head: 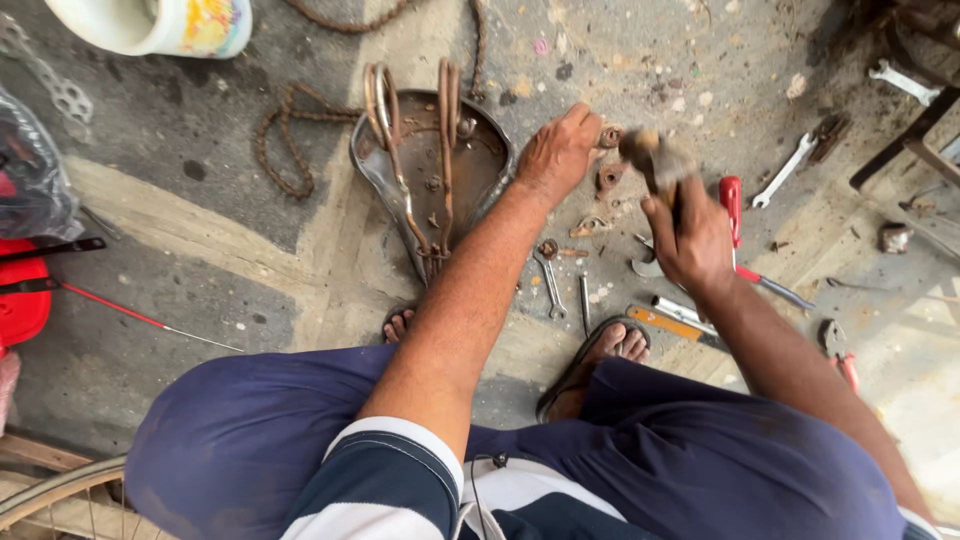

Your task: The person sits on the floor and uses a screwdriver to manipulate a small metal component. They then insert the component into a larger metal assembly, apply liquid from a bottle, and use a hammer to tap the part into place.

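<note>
Squatting over a stained concrete floor point(200, 260), sandalled feet nearest. Right hand point(690, 235) at two o'clock, fingers wrapped round a hammer point(655, 160), head blurred. Left hand point(555, 155) at twelve, fingertips pinching a small rusty part point(610, 135) down on the floor. Part just left of the hammer head, almost touching; long axis impossible to make out. Beyond, an upturned bicycle saddle point(430, 165) and a rusty chain point(285, 140) at eleven.

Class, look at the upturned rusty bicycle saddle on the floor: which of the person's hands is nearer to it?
Left. The left hand is just beside the saddle; the right hand is farther off, gripping a hammer.
</note>
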